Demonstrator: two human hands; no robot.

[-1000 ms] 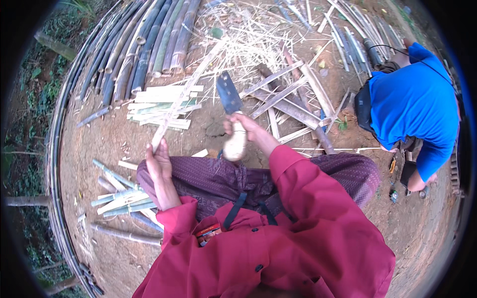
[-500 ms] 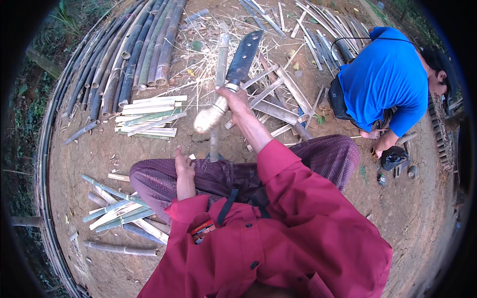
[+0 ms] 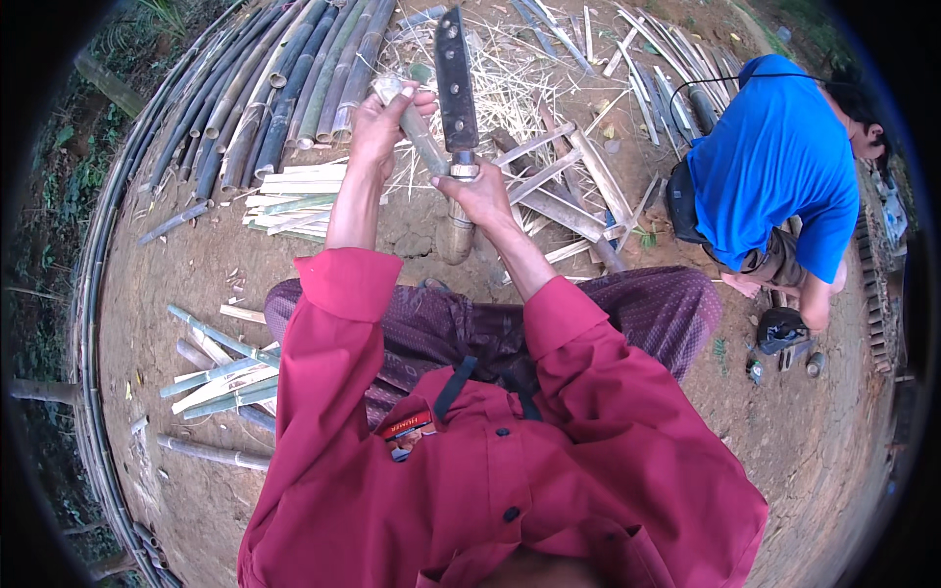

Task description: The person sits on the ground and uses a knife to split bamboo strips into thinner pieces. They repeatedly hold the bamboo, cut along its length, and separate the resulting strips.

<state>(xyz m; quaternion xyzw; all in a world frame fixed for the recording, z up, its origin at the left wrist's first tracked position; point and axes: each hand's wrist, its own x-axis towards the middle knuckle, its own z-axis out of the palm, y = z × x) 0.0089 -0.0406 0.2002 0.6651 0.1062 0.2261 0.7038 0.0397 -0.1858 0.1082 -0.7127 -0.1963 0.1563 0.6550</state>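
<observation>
My left hand is wrapped round the upper end of a grey-green bamboo piece, which slants down toward my other hand. Its lower end passes behind the fingers there, so I cannot tell where it stops. In my right hand is a big knife, gripped at the top of its thick rounded handle by the metal collar. The knife's wide dark blade, with several holes along it, points up and away from me. Blade and bamboo piece are close side by side.
Long bamboo poles lie at the far left, beside a stack of pale split strips. Cut pieces lie near left. Thin shavings and crossed offcuts are ahead. At right a person in blue bends over a black bag.
My left hand has risen from beside my knee and taken hold of the bamboo piece, which now tilts. The knife has swung from leaning right to nearly upright.
</observation>
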